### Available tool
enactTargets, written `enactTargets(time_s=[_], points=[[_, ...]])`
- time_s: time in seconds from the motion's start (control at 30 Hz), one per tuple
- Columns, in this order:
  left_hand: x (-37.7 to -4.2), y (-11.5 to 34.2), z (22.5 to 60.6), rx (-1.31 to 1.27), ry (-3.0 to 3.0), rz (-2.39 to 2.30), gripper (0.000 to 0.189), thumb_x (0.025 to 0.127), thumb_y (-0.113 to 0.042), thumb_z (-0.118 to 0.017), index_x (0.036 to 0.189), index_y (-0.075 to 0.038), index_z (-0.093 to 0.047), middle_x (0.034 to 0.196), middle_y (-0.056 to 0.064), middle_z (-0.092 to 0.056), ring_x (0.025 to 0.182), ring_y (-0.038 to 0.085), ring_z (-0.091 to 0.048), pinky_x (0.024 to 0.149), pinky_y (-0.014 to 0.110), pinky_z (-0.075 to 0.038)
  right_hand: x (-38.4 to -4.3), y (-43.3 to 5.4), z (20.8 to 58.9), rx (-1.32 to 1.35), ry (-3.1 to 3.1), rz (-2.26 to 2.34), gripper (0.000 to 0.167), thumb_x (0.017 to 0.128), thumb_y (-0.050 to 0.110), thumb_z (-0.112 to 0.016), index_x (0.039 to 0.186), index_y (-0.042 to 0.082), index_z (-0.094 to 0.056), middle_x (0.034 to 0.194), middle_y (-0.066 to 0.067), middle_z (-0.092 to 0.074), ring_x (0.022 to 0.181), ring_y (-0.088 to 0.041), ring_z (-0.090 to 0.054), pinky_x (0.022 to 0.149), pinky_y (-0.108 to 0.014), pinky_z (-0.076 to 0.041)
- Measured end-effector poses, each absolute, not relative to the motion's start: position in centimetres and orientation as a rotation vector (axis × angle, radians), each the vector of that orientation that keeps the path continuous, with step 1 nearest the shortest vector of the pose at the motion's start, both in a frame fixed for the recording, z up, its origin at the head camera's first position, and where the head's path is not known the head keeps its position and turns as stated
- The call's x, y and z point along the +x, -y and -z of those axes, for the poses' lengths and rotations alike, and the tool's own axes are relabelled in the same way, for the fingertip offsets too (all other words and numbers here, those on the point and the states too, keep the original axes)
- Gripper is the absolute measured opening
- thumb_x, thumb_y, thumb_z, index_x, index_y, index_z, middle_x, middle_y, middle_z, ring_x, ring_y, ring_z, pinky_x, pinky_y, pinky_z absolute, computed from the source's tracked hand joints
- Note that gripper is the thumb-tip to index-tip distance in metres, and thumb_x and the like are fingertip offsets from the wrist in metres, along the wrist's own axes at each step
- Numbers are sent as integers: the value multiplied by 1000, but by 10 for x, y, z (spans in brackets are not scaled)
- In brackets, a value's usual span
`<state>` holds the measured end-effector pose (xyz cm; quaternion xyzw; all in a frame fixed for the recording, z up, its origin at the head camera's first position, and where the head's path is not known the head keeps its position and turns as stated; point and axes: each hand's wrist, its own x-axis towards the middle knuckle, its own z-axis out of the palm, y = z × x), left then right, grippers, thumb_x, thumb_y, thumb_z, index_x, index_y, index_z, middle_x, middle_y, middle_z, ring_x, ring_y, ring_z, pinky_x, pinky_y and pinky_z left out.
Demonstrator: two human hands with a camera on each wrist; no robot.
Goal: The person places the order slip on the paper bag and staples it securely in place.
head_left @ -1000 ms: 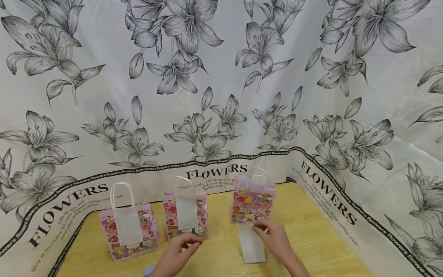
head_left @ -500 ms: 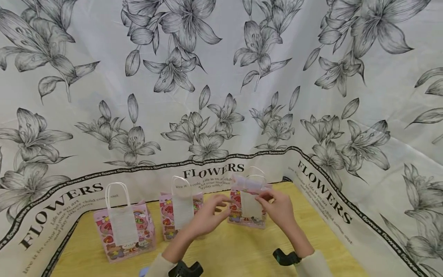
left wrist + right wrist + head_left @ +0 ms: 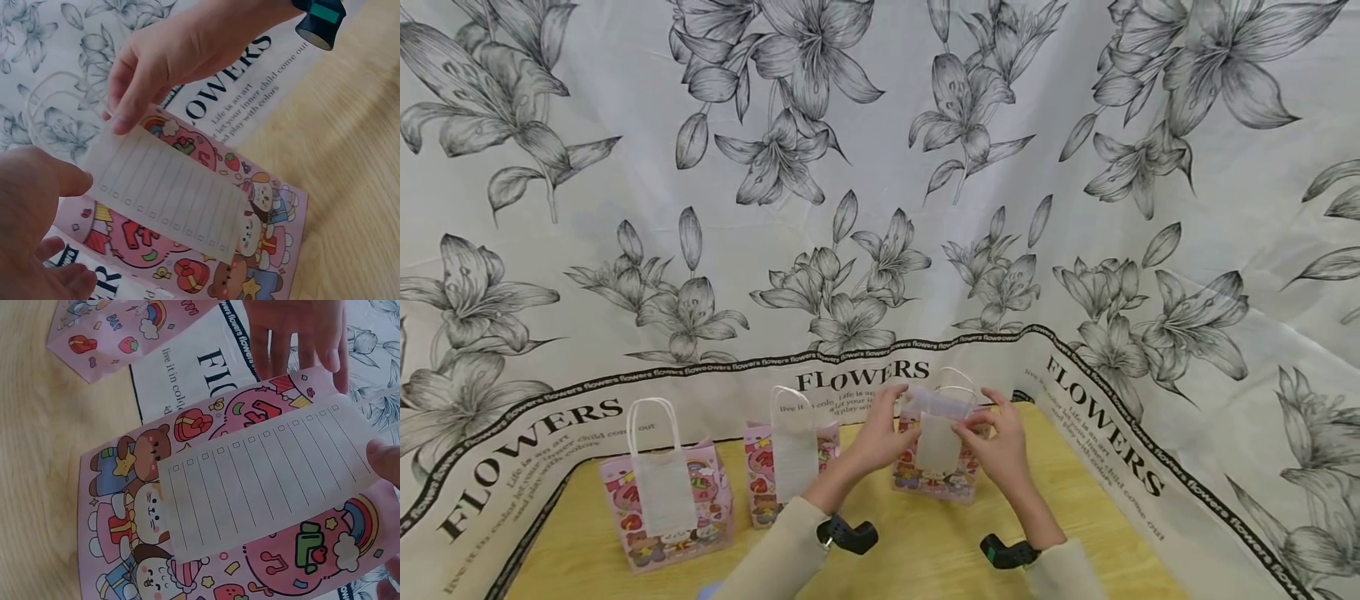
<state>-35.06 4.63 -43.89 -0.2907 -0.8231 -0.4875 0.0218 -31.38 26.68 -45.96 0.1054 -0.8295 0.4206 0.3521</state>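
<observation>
Paper sheet [image 3: 938, 446] meeting the right-hand bag [image 3: 934, 485]

Compared with a second ago, the paper sheet is sitting higher in the head view: it is now covering the front of the right-hand bag instead of showing against the table [image 3: 925, 558]. The left hand [image 3: 880, 429] is newly up beside the bag's top left edge, its thumb and fingers spreading apart and gripping nothing. The right hand [image 3: 1000, 442] is pinching the sheet near its top edge, so the two hands are flanking it, well clear of each other. Whether the left thumb is touching the sheet's corner, I cannot tell. Wrist views are showing ruled lines and small tick boxes on the sheet.

The left bag [image 3: 707, 492] and the middle bag [image 3: 760, 475] are each already wearing a white sheet, so the work, as I judge it, is reaching the third bag of a matching set; whether this sheet is fixed yet is not showing.

All three bags are standing on the pale yellow, wood-grained table. Something blue [image 3: 709, 591] is peeking in at the bottom edge. White cloth [image 3: 895, 117] printed with grey lilies is hanging around the table, a black lettered border running along its lower part.
</observation>
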Motion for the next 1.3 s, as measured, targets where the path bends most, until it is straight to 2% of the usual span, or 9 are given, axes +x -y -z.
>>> enactTargets(time_s=[0.13, 0.27, 0.47, 0.6, 0.73, 0.9, 1.03, 1.13, 1.3], points=[[-357, -50, 447, -893, 2511, 1588, 69, 91, -12, -67, 149, -6, -29, 141, 16, -42, 126, 34, -45, 99, 48, -43, -318, -264, 461, 234, 2129, -1184, 16, 76, 9, -84, 72, 7, -69, 126, -19, -58, 116, -39, -50, 95, -59, -37], [-359, -51, 451, -858, 2498, 1683, 72, 92, -11, -66, 151, -8, -26, 131, 14, -47, 111, 28, -55, 83, 37, -52, -322, -262, 464, 212, 2101, -1199, 17, 76, 8, -84, 73, 9, -68, 100, -10, -67, 91, -26, -60, 80, -43, -47], [-365, -50, 454, -818, 2488, 1737, 76, 92, -17, -68, 153, -10, -23, 112, 7, -53, 92, 17, -58, 66, 29, -51, -327, -263, 466, 121, 2121, -1246, 19, 77, 10, -84, 81, 10, -66, 79, -1, -63, 71, -16, -56, 64, -24, -44], [-365, -50, 457, -813, 2473, 1765, 61, 90, -16, -71, 140, -7, -38, 101, 5, -57, 85, 15, -58, 65, 28, -51, -325, -265, 466, 52, 2145, -1322, 22, 78, 13, -84, 89, 7, -65, 83, -4, -63, 73, -17, -55, 61, -25, -45], [-357, -47, 460, -745, 2448, 1713, 34, 87, -13, -73, 112, -4, -52, 101, 7, -52, 86, 20, -53, 68, 29, -49, -320, -265, 469, 47, 2193, -1363, 27, 79, 15, -83, 96, 6, -65, 87, -6, -65, 76, -19, -57, 61, -26, -49], [-349, -44, 461, -759, 2451, 1602, 20, 90, -15, -72, 92, -7, -53, 115, 10, -53, 109, 29, -53, 88, 39, -47, -316, -263, 472, 69, 2231, -1338, 18, 80, 17, -82, 90, 9, -69, 83, -5, -67, 73, -19, -57, 60, -27, -47], [-349, -41, 460, -797, 2447, 1650, 14, 93, -16, -68, 93, -10, -55, 93, 4, -63, 86, 17, -62, 68, 30, -52, -318, -264, 472, 102, 2253, -1311, 15, 82, 19, -81, 87, 11, -70, 77, -1, -65, 69, -17, -53, 59, -27, -44], [-350, -41, 462, -815, 2442, 1608, 11, 95, -19, -65, 91, -11, -60, 74, -1, -60, 61, 8, -52, 49, 24, -43, -316, -266, 473, 145, 2258, -1311, 14, 84, 20, -79, 83, 12, -68, 69, 1, -59, 63, -16, -48, 56, -28, -40], [-351, -42, 473, -831, 2529, 1551, 17, 87, -22, -75, 97, -13, -65, 78, -4, -59, 63, 7, -50, 53, 23, -43, -309, -267, 472, 142, 2264, -1371, 16, 83, 18, -79, 78, 9, -67, 68, -1, -60, 56, -13, -46, 50, -27, -40]])
